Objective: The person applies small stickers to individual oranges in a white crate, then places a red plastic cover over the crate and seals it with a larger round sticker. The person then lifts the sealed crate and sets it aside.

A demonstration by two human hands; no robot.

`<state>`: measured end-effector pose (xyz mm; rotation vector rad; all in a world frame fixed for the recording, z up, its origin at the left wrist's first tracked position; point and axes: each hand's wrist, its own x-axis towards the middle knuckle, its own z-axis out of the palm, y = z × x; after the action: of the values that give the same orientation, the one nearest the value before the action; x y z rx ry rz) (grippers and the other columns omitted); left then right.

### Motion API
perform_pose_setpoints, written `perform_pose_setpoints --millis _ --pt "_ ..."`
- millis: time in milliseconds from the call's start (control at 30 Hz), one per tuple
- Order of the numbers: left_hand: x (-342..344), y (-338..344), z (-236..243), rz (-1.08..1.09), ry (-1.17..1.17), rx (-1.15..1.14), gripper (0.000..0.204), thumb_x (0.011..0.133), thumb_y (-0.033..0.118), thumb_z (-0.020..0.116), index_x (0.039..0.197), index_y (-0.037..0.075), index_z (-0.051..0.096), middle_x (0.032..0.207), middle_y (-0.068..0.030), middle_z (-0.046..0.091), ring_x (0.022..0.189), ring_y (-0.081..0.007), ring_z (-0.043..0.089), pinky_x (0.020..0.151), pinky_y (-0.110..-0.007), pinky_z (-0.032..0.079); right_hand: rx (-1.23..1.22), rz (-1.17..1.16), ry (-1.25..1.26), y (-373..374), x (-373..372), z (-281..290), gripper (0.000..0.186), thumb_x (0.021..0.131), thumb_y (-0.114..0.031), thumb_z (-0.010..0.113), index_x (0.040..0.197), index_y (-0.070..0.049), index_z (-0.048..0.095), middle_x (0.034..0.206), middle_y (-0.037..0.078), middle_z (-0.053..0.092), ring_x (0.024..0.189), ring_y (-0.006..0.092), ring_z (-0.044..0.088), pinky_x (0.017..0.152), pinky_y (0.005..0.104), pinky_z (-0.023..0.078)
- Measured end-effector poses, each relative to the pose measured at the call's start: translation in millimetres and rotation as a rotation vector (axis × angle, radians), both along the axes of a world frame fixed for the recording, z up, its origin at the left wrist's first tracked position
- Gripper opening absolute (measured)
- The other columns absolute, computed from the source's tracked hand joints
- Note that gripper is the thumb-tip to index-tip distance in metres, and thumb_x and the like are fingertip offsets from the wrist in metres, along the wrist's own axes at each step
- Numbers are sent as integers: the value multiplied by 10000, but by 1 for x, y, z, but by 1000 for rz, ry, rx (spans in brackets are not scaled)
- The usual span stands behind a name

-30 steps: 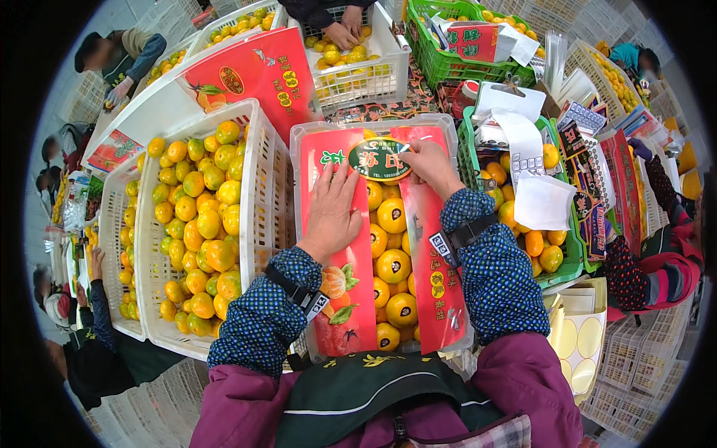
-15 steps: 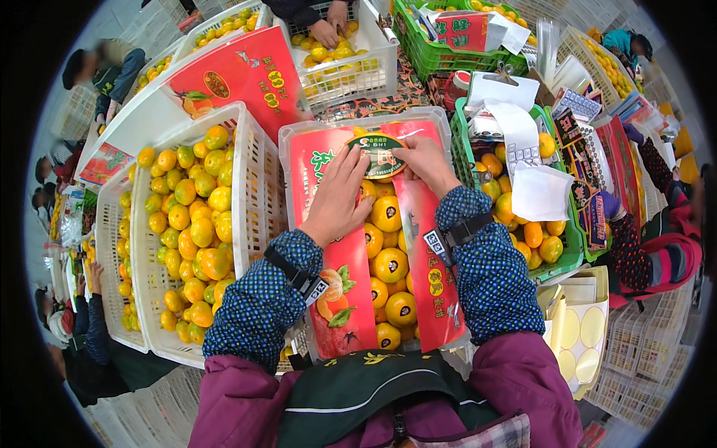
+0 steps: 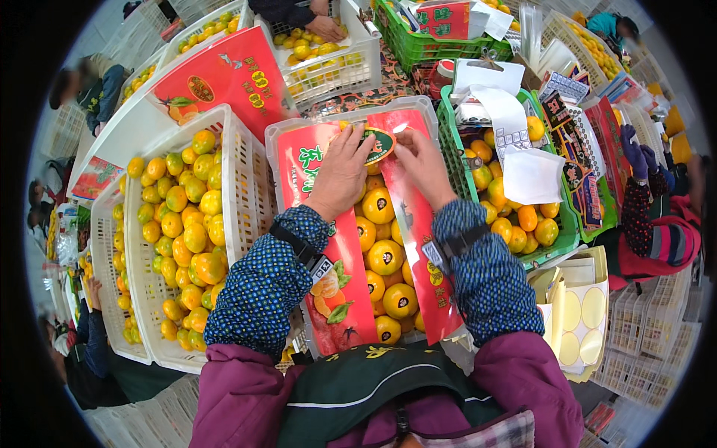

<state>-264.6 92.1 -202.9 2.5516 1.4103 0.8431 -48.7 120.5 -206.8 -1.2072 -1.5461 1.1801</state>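
Observation:
A translucent plastic box (image 3: 426, 108) holds mandarins (image 3: 379, 205) with dark round stickers, between a left red printed band (image 3: 347, 246) and a right red printed band (image 3: 437, 313). My left hand (image 3: 336, 172) lies over the top of the left band, fingers stretched out onto a green oval label (image 3: 381, 143) and partly covering it. My right hand (image 3: 422, 168) pinches at the label's right edge, over the top of the right band, with its fingertips partly hidden.
White crates of mandarins (image 3: 179, 239) stand left, beside a red printed sheet (image 3: 216, 82). At right are a green crate (image 3: 567, 239) with fruit and papers, and round-sticker sheets (image 3: 579, 328). Another person's hands (image 3: 325, 22) reach into a crate behind; a co-worker's gloved hand (image 3: 635, 157) is at right.
My left hand has moved up and right onto the oval label, covering more of it. The box and its surroundings appear farther up and left as the view shifts.

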Motion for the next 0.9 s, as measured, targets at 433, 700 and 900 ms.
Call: perform_pose_setpoints --millis 433,700,900 --pt "1 -1 -4 -11 -124 43 639 903 -11 617 1529 55 506 1639 -241 392 1529 -462 345 1259 -516 313 440 -112 -949 -115 11 -15 655 998 -361 628 1573 -86 472 1681 202 334 1573 430 250 1234 609 237" --pt "4 0 -4 -36 88 11 651 942 155 646 1555 20 472 1672 -220 368 1562 -435 309 1278 -514 271 421 -134 -933 -115 9 -15 630 1001 -369 610 1568 -125 489 1677 196 345 1571 425 258 1231 617 242" --pt "4 2 -7 -104 212 88 759 956 421 672 1567 20 467 1694 -184 358 1584 -412 278 1290 -520 233 414 -160 -878 -115 12 -18 647 996 -405 609 1569 -128 491 1668 217 371 1564 435 291 1244 612 246"
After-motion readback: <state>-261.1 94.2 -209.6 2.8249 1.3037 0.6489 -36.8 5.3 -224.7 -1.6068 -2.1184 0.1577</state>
